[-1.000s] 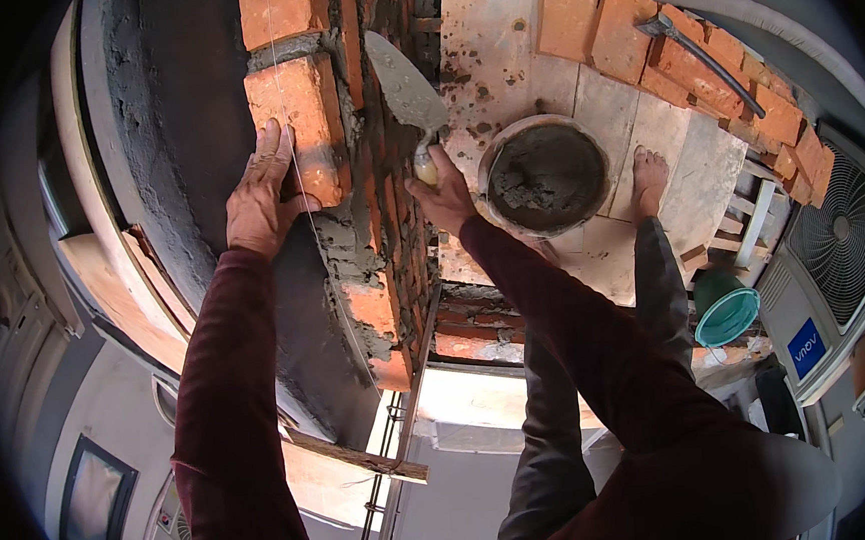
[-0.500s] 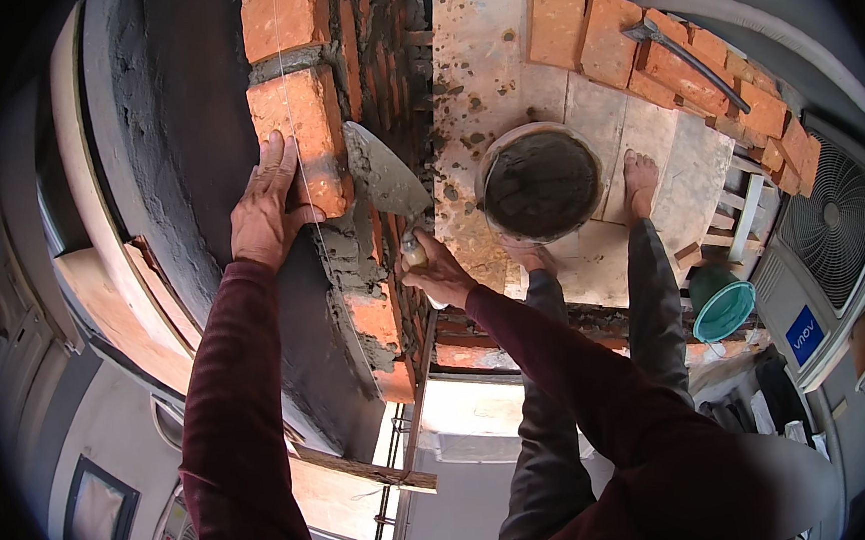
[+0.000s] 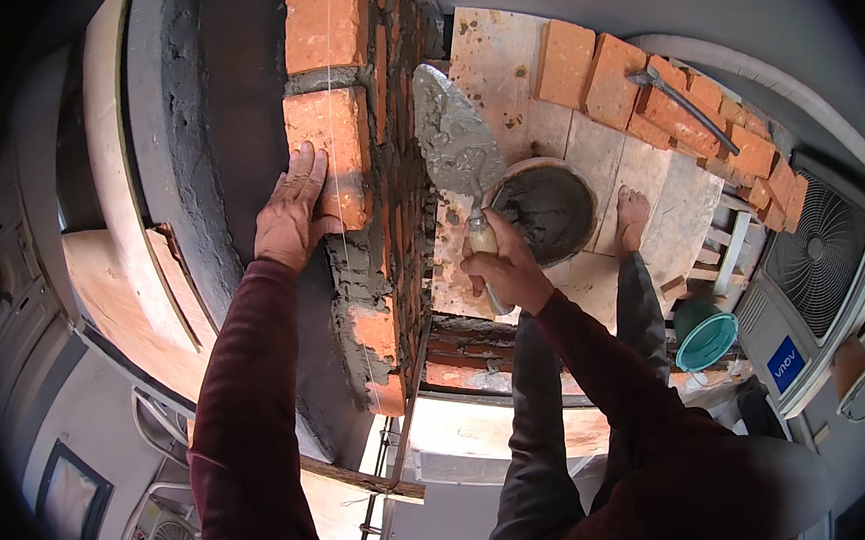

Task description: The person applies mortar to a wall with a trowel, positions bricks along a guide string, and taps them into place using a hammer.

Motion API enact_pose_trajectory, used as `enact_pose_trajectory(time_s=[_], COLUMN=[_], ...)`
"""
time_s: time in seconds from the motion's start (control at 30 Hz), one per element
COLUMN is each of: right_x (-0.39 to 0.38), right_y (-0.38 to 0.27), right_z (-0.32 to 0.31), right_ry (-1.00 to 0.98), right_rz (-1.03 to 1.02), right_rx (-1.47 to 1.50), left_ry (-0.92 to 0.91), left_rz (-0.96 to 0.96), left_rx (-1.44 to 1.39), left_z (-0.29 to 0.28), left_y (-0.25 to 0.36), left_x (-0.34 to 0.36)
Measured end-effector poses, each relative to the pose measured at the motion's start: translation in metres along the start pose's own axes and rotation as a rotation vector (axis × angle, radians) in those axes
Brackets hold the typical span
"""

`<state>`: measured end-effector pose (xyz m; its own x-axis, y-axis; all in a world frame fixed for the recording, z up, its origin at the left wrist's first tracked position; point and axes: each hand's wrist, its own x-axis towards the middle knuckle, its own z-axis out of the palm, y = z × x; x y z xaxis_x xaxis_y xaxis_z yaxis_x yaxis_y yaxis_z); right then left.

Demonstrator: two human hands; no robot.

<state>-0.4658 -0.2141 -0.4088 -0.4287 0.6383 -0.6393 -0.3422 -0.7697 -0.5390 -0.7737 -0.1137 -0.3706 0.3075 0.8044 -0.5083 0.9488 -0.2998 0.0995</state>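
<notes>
- One orange clay brick (image 3: 349, 150) lies on the brick wall (image 3: 401, 172), end to end with another laid brick (image 3: 327, 21), a grey mortar joint (image 3: 324, 80) filling the gap between them.
- Work appears partway along: both bricks look seated in line, while the stretch nearer the person shows a rough mortar bed (image 3: 357, 265) with no brick of that course on it.
- A taut string (image 3: 332, 61) runs lengthwise over the bricks; whether it touches them cannot be told.
- The left hand (image 3: 291, 215) rests on the clay brick, unclenched, fingers extended over its upper face and thumb by its near end.
- The right hand (image 3: 512, 264) is closed around the wooden handle of a pointed trowel (image 3: 453, 133), its blade smeared with wet mortar and held clear of the clay brick.
- Just beyond, a round tub (image 3: 535, 163) holds more mortar (image 3: 549, 217), so supply seems to remain.
- Farther right, loose bricks (image 3: 612, 82) lie in an overlapping row, unlaid, a hammer (image 3: 692, 113) on top.
- At the outer edge, a teal bucket (image 3: 692, 317) stands near an air-conditioner unit (image 3: 814, 243).
</notes>
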Motion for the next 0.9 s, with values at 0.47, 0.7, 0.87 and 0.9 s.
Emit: enact_pose_trajectory(time_s=[0.47, 0.7, 0.87, 0.9], right_x=[0.027, -0.042, 0.005, 0.022], right_y=[-0.110, -0.159, -0.198, -0.195], right_z=[0.104, 0.061, 0.025, 0.015], right_ry=[0.242, 0.236, 0.187, 0.162], right_rz=[-0.662, -0.612, -0.459, -0.440], right_rx=[-1.271, -1.148, -1.522, -1.598], left_ry=[-0.003, 0.846, 0.284, 0.167], left_rz=[-0.178, -0.411, -0.439, -0.414], left_rx=[-0.089, -1.213, -1.318, -1.408], left_z=[-0.016, -0.094, 0.012, 0.054], left_y=[0.018, 0.127, 0.285, 0.330], left_x=[-0.017, -0.138, -0.206, -0.227])
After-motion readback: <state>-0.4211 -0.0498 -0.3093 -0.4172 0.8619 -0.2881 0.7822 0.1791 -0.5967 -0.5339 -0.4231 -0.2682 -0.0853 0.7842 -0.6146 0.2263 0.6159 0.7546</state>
